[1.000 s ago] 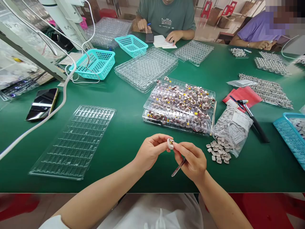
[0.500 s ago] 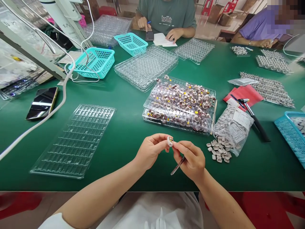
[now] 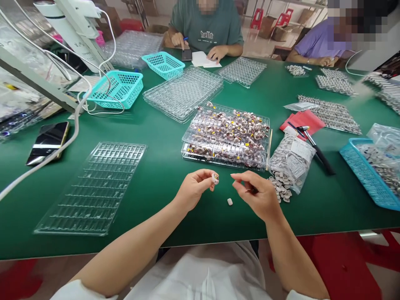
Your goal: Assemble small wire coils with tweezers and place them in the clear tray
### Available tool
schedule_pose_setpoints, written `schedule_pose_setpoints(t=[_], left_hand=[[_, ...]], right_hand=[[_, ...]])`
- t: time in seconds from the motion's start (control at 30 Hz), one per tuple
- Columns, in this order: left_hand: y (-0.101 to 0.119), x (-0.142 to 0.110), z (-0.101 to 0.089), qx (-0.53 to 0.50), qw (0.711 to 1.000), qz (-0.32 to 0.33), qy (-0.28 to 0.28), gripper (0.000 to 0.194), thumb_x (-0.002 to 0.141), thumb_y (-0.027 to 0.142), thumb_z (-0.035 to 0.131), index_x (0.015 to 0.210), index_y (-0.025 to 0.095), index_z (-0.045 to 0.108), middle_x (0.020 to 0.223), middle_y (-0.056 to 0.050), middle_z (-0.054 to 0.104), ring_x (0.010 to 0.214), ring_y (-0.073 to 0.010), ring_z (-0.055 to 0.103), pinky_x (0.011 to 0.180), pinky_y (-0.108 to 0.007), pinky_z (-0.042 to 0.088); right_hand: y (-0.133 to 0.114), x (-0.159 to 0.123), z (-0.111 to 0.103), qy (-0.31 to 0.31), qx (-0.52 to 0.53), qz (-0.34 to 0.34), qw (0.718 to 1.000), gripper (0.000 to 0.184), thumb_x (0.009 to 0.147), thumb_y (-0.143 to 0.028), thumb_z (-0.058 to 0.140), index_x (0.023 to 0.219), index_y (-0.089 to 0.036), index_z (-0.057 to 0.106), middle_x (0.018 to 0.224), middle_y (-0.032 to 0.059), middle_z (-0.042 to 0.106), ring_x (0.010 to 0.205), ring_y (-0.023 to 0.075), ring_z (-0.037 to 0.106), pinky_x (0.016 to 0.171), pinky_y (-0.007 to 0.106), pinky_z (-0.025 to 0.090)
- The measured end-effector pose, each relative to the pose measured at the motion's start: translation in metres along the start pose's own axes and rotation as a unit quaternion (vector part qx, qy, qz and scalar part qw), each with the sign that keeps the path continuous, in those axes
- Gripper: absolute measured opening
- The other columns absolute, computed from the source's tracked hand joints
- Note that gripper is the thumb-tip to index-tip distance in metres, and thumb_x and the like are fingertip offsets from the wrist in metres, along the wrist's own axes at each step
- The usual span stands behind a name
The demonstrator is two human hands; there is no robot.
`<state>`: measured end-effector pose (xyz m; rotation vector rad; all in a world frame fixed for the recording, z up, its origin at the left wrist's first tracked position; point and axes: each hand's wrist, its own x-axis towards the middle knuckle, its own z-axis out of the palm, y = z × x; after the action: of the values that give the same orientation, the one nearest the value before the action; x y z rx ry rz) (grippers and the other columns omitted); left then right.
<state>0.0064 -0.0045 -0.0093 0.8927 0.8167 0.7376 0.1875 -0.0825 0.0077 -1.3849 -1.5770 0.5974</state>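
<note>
Between thumb and fingertips, my left hand (image 3: 193, 189) pinches a small white curved earbud-like shell (image 3: 215, 178) with a yellow bit showing inside. My right hand (image 3: 258, 193) is a short way to the right, apart from the shell. Its thumb and forefinger reach out with no part visible between the tips. A dark piece of slim metal tweezers (image 3: 251, 190) shows in its curled fingers; most of the tool is hidden. On the green table between the hands lies one small white cap (image 3: 230, 201). Similar loose pieces (image 3: 283, 187) lie just beyond my right hand.
Ahead are stacked clear trays (image 3: 225, 135) full of wired shells. A clear slotted tray (image 3: 90, 189) lies left, near a phone (image 3: 48, 141). To the right are a bag of pale parts (image 3: 292, 156), a black-handled hammer (image 3: 317, 150) and a blue basket (image 3: 368, 179). Two people sit opposite.
My right hand has drawn away from the shell to the right, and the tweezers have turned into its palm. A white cap now shows on the table. The view has shifted to the right.
</note>
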Motion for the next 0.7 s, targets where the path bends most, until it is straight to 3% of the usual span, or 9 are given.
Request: schedule_pose_setpoints(t=[0.13, 0.23, 0.37, 0.53, 0.7], left_hand=[[0.0, -0.001, 0.0, 0.015, 1.0, -0.005, -0.016, 0.007, 0.071, 0.02, 0.073, 0.072, 0.014, 0.07, 0.068, 0.0, 0.062, 0.057, -0.0087, 0.052, 0.057, -0.023, 0.041], [-0.003, -0.001, 0.0, 0.026, 0.999, -0.005, -0.034, 0.005, 0.071, 0.019, 0.073, 0.073, 0.015, 0.07, 0.071, 0.0, 0.064, 0.058, -0.0086, 0.051, 0.057, -0.023, 0.041], [-0.005, -0.001, 0.002, 0.048, 0.998, 0.003, -0.043, 0.008, 0.071, 0.021, 0.073, 0.076, 0.015, 0.071, 0.074, -0.002, 0.066, 0.059, -0.0094, 0.052, 0.057, -0.023, 0.042], [-0.005, 0.0, 0.003, 0.089, 0.995, 0.019, -0.04, 0.011, 0.07, 0.025, 0.074, 0.075, 0.015, 0.072, 0.073, -0.004, 0.068, 0.061, -0.0117, 0.055, 0.058, -0.024, 0.045], [-0.008, 0.003, -0.002, 0.052, 0.998, 0.004, -0.042, 0.014, 0.07, 0.025, 0.075, 0.078, 0.014, 0.074, 0.075, -0.003, 0.068, 0.059, -0.0098, 0.053, 0.06, -0.025, 0.045]], right_hand=[[-0.004, -0.018, -0.03, -0.045, -0.022, 0.114, 0.992, 0.024, 0.093, -0.032, 0.056, 0.112, -0.023, 0.067, 0.071, -0.0005, 0.063, 0.053, 0.0099, 0.051, 0.05, 0.021, 0.043], [0.0, -0.033, -0.036, -0.099, -0.075, 0.142, 0.982, 0.029, 0.099, -0.033, 0.044, 0.116, -0.021, 0.064, 0.076, 0.0019, 0.066, 0.064, 0.0127, 0.06, 0.059, 0.023, 0.048], [0.009, -0.05, -0.017, -0.143, -0.155, 0.105, 0.972, 0.026, 0.099, -0.027, 0.042, 0.11, -0.021, 0.065, 0.085, 0.0038, 0.064, 0.073, 0.0144, 0.063, 0.067, 0.025, 0.051], [0.014, -0.057, 0.02, -0.082, -0.279, 0.106, 0.951, 0.015, 0.091, -0.027, 0.057, 0.1, -0.018, 0.065, 0.09, 0.0057, 0.064, 0.073, 0.0168, 0.065, 0.065, 0.028, 0.053], [0.014, -0.055, 0.03, -0.088, -0.308, 0.103, 0.942, 0.01, 0.088, -0.02, 0.058, 0.096, -0.017, 0.063, 0.089, 0.0055, 0.065, 0.072, 0.0175, 0.066, 0.063, 0.027, 0.05]])
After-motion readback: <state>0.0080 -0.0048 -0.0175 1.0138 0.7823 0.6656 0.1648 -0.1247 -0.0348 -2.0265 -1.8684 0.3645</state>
